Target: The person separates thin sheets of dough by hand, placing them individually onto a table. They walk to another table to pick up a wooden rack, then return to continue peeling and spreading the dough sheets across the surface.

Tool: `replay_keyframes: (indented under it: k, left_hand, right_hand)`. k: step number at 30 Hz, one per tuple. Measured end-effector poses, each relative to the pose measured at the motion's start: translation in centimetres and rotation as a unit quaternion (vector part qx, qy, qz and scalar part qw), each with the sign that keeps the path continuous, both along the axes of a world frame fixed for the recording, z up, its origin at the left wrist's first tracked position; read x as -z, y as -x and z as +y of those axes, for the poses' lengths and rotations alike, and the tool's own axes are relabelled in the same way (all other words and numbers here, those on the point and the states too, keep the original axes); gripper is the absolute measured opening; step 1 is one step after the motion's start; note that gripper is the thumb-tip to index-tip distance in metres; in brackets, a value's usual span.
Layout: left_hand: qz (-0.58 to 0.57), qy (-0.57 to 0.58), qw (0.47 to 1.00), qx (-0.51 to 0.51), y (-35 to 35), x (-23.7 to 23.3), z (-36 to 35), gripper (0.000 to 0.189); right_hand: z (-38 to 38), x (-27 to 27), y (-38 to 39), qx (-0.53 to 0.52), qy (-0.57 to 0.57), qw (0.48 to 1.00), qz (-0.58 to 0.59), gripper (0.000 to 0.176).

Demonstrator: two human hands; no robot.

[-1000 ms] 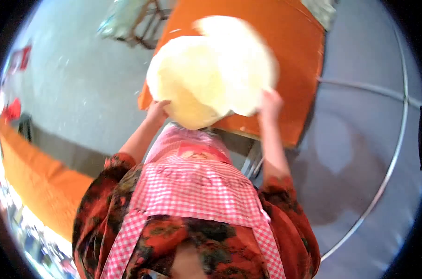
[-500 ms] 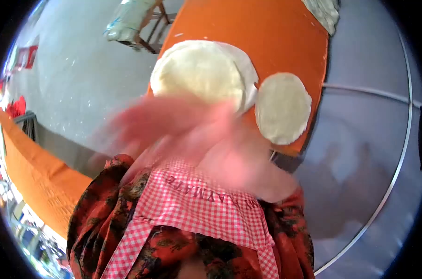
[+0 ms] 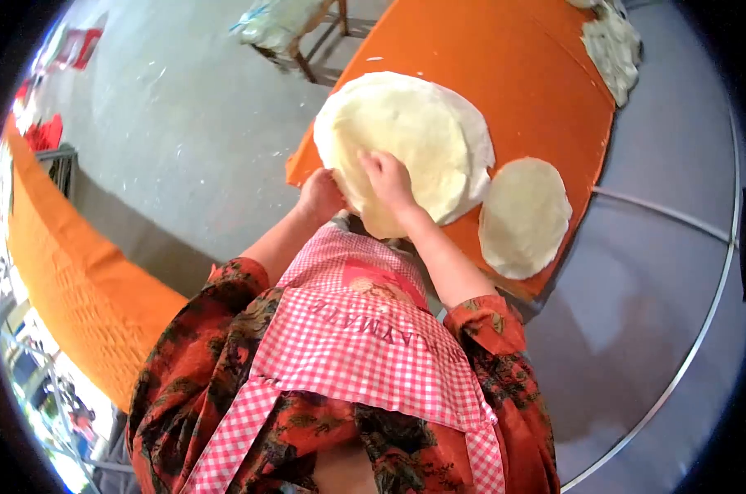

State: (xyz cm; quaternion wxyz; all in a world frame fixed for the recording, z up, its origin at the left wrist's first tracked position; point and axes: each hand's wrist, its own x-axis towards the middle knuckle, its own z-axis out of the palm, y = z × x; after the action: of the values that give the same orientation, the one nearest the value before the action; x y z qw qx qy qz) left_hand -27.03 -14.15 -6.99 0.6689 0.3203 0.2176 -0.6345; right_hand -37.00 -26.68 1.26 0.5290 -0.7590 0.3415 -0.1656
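Note:
A large pale round dough sheet (image 3: 414, 123) lies over another round sheet near the left edge of the orange table (image 3: 504, 74). Its lower left edge meets my left hand (image 3: 321, 195), whose fingers are curled round the rim. My right hand (image 3: 387, 179) is on top of the sheet, fingers bent together against its surface; whether they pinch a fold is hidden. To the right, a smaller oval dough sheet (image 3: 525, 218) lies flat on the orange cover, touched by neither hand.
A stool with a plastic-covered top (image 3: 284, 23) stands beyond the table's left side. A crumpled pale cloth (image 3: 611, 53) lies at the far right corner. Another orange-covered surface (image 3: 76, 272) runs along the left, and a grey wall or sheet (image 3: 661, 206) is on the right.
Both hands, blurred and close together in front of my body before, have moved to the large sheet and come apart. The view has shifted, so the table appears further right.

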Motion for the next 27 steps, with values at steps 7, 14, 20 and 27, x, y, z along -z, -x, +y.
replay_keyframes:
  k: [7, 14, 20, 27]
  left_hand:
    - [-0.002, -0.018, 1.000, 0.023, -0.3, -0.3, 0.2, 0.046]
    - [0.009, 0.042, 0.999, 0.017, 0.1, 0.9, 0.3, 0.045]
    - [-0.062, 0.034, 0.997, 0.037, 0.4, -0.5, -0.4, 0.048]
    - [-0.093, 0.023, 0.993, 0.066, 0.3, -1.5, -1.0, 0.052]
  right_hand:
    - [1.2, 7.6, 3.5, -0.012, 0.029, 0.991, 0.131, 0.022]
    - [-0.1, 8.4, 4.1, -0.028, 0.039, 0.981, 0.188, 0.027]
    - [1.1, 6.1, 3.0, -0.052, -0.006, 0.989, 0.139, 0.034]
    - [0.6, 5.5, 2.6, -0.046, -0.029, 0.995, 0.082, 0.032]
